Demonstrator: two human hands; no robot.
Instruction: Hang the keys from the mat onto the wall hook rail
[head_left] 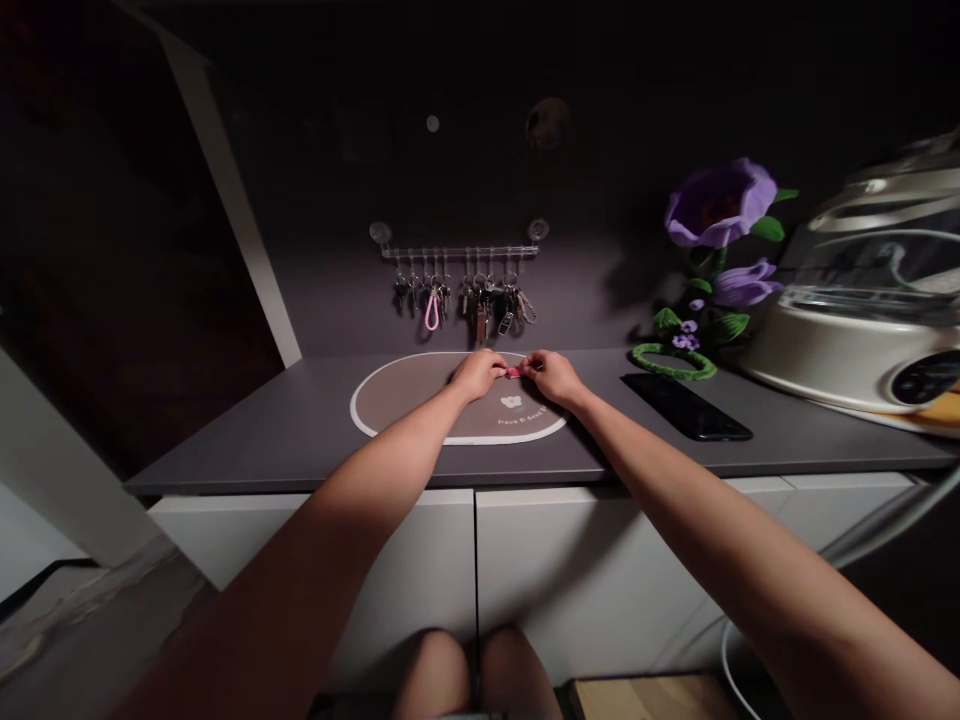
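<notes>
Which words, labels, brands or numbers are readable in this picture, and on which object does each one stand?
"Have a good" and a blurred last word, in small white letters under a small logo on the oval placemat.
The round dark control panel of the white countertop appliance: any markings are too small to read.

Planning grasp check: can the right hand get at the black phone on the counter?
Probably yes: the right hand sits near the phone, nothing lies between them, though it pinches a pink item.
</notes>
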